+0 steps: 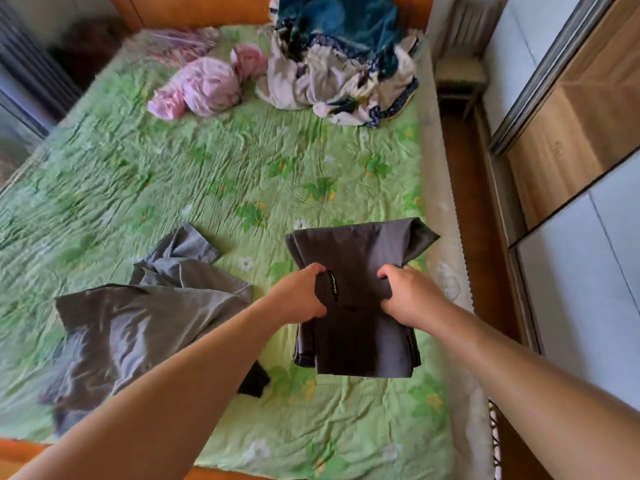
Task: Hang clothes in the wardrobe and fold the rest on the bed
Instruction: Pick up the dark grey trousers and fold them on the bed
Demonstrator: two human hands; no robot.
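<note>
A dark grey folded garment is held above the bed's near right part. My left hand grips its left side near a small black label. My right hand grips its right side; the lower half hangs down from both hands. A lighter grey garment lies spread and crumpled on the green floral bedspread to the left, partly under my left forearm. A small piece of dark cloth pokes out beside that forearm.
At the bed's far end lie a pink bundle, a white-and-teal heap of bedding and a striped pink cloth. The wardrobe's sliding doors stand to the right across a narrow wooden floor strip. A chair stands at the far right.
</note>
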